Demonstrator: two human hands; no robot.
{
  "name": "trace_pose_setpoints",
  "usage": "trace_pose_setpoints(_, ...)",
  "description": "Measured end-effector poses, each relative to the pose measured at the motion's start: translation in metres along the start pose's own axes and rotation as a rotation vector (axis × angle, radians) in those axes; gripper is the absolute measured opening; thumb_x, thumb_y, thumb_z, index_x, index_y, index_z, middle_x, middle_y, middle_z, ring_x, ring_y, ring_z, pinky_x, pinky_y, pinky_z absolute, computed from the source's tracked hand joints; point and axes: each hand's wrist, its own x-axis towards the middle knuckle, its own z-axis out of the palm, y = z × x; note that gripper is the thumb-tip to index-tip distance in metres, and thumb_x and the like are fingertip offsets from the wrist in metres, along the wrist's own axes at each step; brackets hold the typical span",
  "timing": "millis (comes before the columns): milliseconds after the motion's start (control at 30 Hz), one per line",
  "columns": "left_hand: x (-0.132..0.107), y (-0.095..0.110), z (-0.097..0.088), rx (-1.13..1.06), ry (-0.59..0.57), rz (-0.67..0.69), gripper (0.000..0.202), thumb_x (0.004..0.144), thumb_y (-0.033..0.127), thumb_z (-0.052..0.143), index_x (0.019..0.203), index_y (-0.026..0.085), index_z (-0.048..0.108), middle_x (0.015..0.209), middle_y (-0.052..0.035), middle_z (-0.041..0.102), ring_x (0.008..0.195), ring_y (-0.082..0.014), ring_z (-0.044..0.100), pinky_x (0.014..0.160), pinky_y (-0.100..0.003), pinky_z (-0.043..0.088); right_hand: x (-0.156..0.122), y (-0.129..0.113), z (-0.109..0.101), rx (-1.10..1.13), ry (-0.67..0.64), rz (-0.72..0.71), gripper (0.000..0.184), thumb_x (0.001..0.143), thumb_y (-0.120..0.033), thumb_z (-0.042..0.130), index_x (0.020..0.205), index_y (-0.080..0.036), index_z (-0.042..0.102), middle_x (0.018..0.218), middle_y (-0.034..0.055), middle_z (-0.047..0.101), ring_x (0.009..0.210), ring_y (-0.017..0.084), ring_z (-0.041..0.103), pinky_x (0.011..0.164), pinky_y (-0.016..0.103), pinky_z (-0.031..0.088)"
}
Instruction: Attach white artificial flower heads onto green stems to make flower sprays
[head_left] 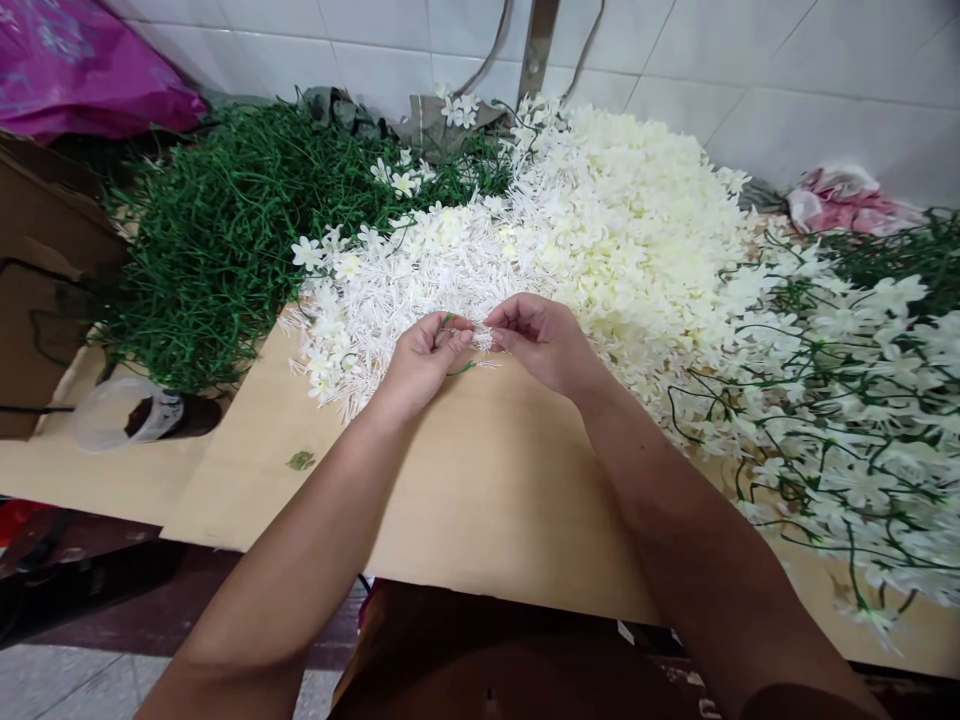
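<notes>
My left hand (427,358) is closed in a pinch on a thin green plastic stem (462,369) that curls out below its fingers. My right hand (541,338) is closed too, its fingertips pinching a small white spiky flower piece (482,340) right against the stem's tip. Both hands meet over the cardboard sheet (480,490), at the near edge of a heap of white spiky pieces (390,290). Behind it lies a large mound of cream petals (637,230).
A tangle of green stems (225,230) fills the back left. Finished white flower sprays (847,420) are piled at the right. A clear plastic tub (120,412) lies on its side at the left, by a brown box (45,270). Tiled wall behind, pink bags at both corners.
</notes>
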Motion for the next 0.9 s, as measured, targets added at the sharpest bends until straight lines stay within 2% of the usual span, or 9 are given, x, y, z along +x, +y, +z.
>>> trace_pose_setpoints(133,-0.001,0.001,0.001,0.034,-0.039,0.008,0.036,0.067,0.048,0.075,0.075,0.019,0.055,0.057,0.0054,0.042,0.056,-0.0097,0.040,0.052,-0.023,0.029,0.001,0.004,0.000,0.014,0.021,0.010,0.013,0.075,-0.028,0.067,0.080,-0.019,0.058,0.071,-0.0024,0.059,0.064,0.010,0.055,0.063,0.027,0.049)
trace_pose_setpoints(267,-0.001,0.001,0.002,0.002,-0.053,0.009,0.038,0.068,0.048,0.076,0.071,0.018,0.053,0.057,0.0057,0.043,0.057,-0.0092,0.040,0.053,-0.022,0.030,0.001,0.007,0.003,0.051,0.054,0.009,0.013,0.075,-0.028,0.067,0.081,-0.019,0.059,0.072,-0.0023,0.060,0.066,0.010,0.057,0.065,0.027,0.051)
trace_pose_setpoints(467,-0.002,0.002,0.003,-0.067,-0.040,0.007,0.040,0.064,0.048,0.080,0.075,0.018,0.057,0.058,0.0056,0.046,0.057,-0.0091,0.043,0.053,-0.021,0.032,0.000,0.010,0.008,0.107,0.114,-0.042,0.017,0.075,-0.030,0.070,0.082,-0.020,0.059,0.074,-0.0017,0.061,0.068,0.011,0.059,0.069,0.029,0.052)
trace_pose_setpoints(667,0.001,-0.003,0.002,-0.101,-0.032,0.032,0.046,0.062,0.055,0.079,0.067,0.018,0.052,0.056,0.0068,0.042,0.054,-0.0070,0.037,0.051,-0.020,0.029,-0.003,0.010,0.016,0.089,0.115,-0.023,0.029,0.066,-0.035,0.079,0.084,-0.021,0.062,0.085,0.0018,0.063,0.076,0.014,0.061,0.069,0.030,0.053)
trace_pose_setpoints(767,0.001,-0.004,0.002,-0.118,-0.050,0.041,0.049,0.062,0.057,0.079,0.064,0.018,0.049,0.056,0.0071,0.040,0.054,-0.0066,0.035,0.050,-0.020,0.028,-0.004,0.010,0.018,0.058,0.057,-0.025,0.024,0.068,-0.032,0.077,0.084,-0.021,0.063,0.087,0.0024,0.065,0.077,0.015,0.062,0.072,0.032,0.053)
trace_pose_setpoints(900,0.000,-0.003,0.003,-0.123,-0.074,0.016,0.049,0.063,0.057,0.080,0.065,0.018,0.049,0.055,0.0075,0.038,0.053,-0.0068,0.033,0.049,-0.020,0.026,-0.003,0.013,0.018,-0.010,0.110,-0.046,0.012,0.072,-0.028,0.070,0.078,-0.019,0.064,0.077,0.0010,0.064,0.070,0.013,0.057,0.068,0.030,0.048)
